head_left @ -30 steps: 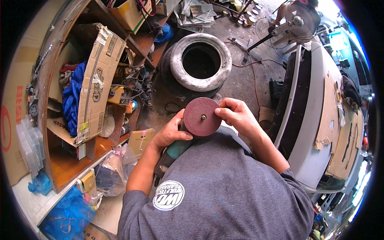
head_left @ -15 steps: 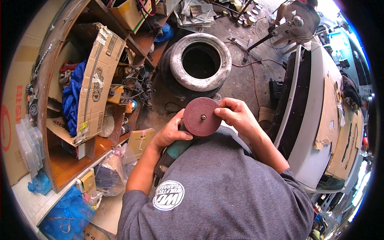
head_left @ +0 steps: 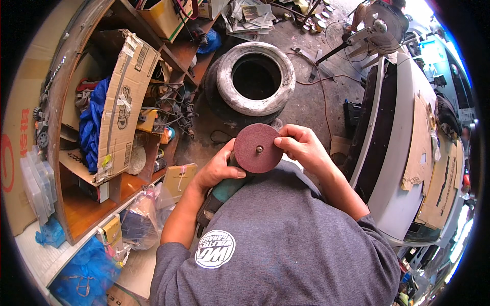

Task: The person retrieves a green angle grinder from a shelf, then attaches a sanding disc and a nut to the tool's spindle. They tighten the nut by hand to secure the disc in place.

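Maroon sanding disc [head_left: 256, 148] sits face-up on a teal angle grinder [head_left: 223, 193], right in front of the person's chest, metal centre nut visible. Right hand [head_left: 301, 147]: fingertips pinched on the disc's right rim. Left hand [head_left: 220, 169]: wrapped tight around the grinder body just under the disc, thumb along the housing. Grey T-shirt [head_left: 286, 245] fills the lower frame. On the concrete floor just beyond the disc lies a tyre [head_left: 255, 76] with a whitish sidewall. Left: wooden shelf [head_left: 81, 204] with a taped cardboard box [head_left: 125, 97] and blue cloth [head_left: 92, 122]. Right: white car bumper [head_left: 403, 153].
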A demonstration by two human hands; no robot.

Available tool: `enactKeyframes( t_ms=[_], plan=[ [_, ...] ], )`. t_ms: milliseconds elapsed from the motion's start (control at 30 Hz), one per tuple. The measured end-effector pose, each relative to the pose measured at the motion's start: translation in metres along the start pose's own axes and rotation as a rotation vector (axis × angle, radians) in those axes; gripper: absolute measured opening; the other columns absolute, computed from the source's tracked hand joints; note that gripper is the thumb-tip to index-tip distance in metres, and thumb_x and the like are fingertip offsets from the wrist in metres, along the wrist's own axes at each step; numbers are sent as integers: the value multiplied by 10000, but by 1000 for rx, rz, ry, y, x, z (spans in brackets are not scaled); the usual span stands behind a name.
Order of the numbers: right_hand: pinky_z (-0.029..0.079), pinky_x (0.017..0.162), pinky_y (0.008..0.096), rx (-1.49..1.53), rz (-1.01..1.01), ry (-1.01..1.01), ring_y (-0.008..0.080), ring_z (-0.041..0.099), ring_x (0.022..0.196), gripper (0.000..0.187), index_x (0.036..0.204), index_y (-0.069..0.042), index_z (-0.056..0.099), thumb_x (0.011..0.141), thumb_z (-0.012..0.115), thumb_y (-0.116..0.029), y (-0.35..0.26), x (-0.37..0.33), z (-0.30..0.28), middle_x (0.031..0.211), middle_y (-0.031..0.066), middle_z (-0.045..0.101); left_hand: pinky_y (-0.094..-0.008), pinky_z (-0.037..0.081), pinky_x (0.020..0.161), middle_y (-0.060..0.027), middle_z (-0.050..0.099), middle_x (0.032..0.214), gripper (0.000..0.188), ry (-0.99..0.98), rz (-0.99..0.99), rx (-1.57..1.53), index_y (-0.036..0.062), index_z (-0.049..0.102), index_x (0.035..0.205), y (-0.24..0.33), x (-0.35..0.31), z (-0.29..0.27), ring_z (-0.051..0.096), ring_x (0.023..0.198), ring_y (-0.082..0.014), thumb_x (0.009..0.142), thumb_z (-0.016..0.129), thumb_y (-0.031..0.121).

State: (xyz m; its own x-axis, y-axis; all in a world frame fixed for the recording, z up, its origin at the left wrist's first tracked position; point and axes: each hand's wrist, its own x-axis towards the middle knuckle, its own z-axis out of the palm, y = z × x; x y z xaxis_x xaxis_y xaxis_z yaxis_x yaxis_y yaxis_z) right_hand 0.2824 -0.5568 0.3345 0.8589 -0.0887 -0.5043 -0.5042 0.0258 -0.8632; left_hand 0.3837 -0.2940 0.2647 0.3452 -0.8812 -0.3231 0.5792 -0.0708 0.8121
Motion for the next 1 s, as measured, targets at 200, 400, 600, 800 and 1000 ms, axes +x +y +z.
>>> enactKeyframes(
  t_ms=[200,400,600,800,1000],
  plan=[
    [505,733,283,-21,-11,1,83,613,823,253,1004,-9,733,1011,730,-262,0,-1,-1,871,2,697,-355,329,1245,-54,554,1504,962,-3,14,2,51,442,1589,0,0,1,477,1428,-186,726,858,141],
    [505,725,285,-19,-2,11,84,614,819,261,1001,-9,735,1010,732,-269,1,-1,-1,869,-2,697,-362,329,1249,-61,553,1508,976,2,15,8,49,431,1596,-2,-1,1,477,1434,-192,729,871,135],
    [508,725,287,-6,-3,14,85,616,817,258,995,-7,735,1014,726,-264,1,-2,0,863,1,698,-364,334,1248,-62,558,1503,969,5,-8,3,46,432,1592,-1,-2,2,484,1427,-190,733,870,145],
    [520,741,292,2,-8,16,88,627,823,255,993,-4,735,1018,725,-258,2,-2,0,868,6,707,-362,330,1251,-64,556,1508,973,3,-7,9,41,431,1592,-1,-2,1,483,1429,-188,731,870,158],
    [525,746,287,13,-1,12,86,635,829,257,995,-2,738,1018,729,-258,4,-1,0,872,9,716,-358,321,1254,-67,548,1519,981,-4,17,24,40,429,1598,-3,-1,1,474,1436,-189,726,862,152]
  ],
)
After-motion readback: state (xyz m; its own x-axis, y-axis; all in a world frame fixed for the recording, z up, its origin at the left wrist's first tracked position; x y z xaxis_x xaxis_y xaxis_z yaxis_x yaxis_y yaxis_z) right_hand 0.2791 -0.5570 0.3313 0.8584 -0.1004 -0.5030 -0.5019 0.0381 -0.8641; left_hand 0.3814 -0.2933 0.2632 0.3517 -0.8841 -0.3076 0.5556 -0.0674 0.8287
